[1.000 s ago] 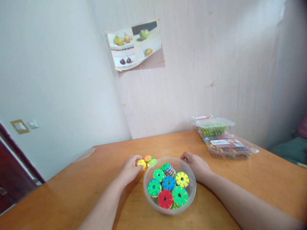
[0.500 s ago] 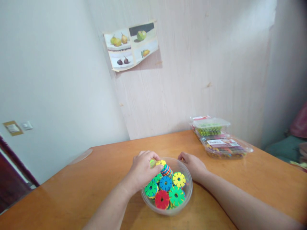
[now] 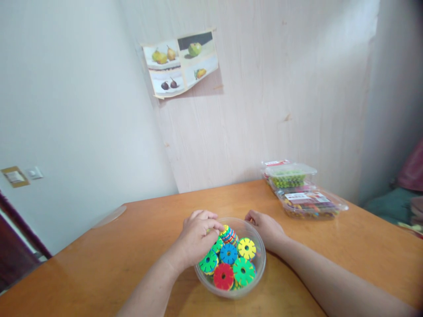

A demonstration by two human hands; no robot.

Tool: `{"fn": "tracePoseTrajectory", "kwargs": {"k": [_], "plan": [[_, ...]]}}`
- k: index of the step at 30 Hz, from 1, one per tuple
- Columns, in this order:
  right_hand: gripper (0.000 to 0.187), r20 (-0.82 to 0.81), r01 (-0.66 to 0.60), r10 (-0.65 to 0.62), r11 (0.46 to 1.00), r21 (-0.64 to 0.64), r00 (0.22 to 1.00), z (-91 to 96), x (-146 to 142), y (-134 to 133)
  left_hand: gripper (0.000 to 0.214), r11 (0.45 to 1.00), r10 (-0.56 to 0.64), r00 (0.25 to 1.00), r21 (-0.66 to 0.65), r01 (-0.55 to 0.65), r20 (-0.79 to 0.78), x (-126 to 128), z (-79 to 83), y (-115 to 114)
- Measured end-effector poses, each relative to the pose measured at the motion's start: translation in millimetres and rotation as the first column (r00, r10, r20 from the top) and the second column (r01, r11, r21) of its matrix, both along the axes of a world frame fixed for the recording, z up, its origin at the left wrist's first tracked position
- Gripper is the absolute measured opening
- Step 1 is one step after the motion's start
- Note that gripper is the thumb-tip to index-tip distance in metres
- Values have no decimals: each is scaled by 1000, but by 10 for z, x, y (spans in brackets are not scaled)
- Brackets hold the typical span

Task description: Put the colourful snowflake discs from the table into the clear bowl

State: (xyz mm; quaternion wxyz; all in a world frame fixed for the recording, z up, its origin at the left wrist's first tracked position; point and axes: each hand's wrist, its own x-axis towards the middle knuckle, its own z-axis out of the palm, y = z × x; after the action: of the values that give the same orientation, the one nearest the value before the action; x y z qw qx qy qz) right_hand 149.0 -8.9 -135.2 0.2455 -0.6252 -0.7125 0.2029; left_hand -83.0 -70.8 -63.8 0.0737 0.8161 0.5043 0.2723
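Observation:
A clear plastic bowl (image 3: 256,276) stands on the orange wooden table (image 3: 109,264), holding several coloured notched discs (image 3: 228,254) in red, green, blue and yellow. My left hand (image 3: 197,237) reaches over the bowl's left rim, fingers curled down among the discs; what they grip is hidden. My right hand (image 3: 266,228) rests against the bowl's far right rim, fingers bent around its outer wall.
Two clear lidded boxes stand at the table's far right: one with green pieces (image 3: 291,175), one with mixed colours (image 3: 310,204). A clear lid (image 3: 110,215) lies at the far left edge. A fruit picture (image 3: 181,62) hangs on the wall.
My left hand carried the discs from the table beside the bowl over the rim and lowered them among the others. The right hand stayed on the bowl.

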Motion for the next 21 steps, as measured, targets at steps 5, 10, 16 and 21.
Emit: {"fn": "tracePoseTrajectory", "kwargs": {"k": [5,10,16,21], "plan": [[21,-5,-6,6,1000,4,1000,-11,5,2,19,999,17,985,-31,-12,169,-59,-14,45],[19,-17,3,-3,1000,11,1000,-31,19,19,28,972,216,832,-194,-133,511,-260,-87,125],[19,-80,6,-3,999,40,997,-117,48,41,29,948,316,737,-233,-218,598,-453,-238,206],[21,-243,30,-6,995,96,970,-178,98,68,30,944,306,759,-286,-164,575,-440,-304,233]]}}
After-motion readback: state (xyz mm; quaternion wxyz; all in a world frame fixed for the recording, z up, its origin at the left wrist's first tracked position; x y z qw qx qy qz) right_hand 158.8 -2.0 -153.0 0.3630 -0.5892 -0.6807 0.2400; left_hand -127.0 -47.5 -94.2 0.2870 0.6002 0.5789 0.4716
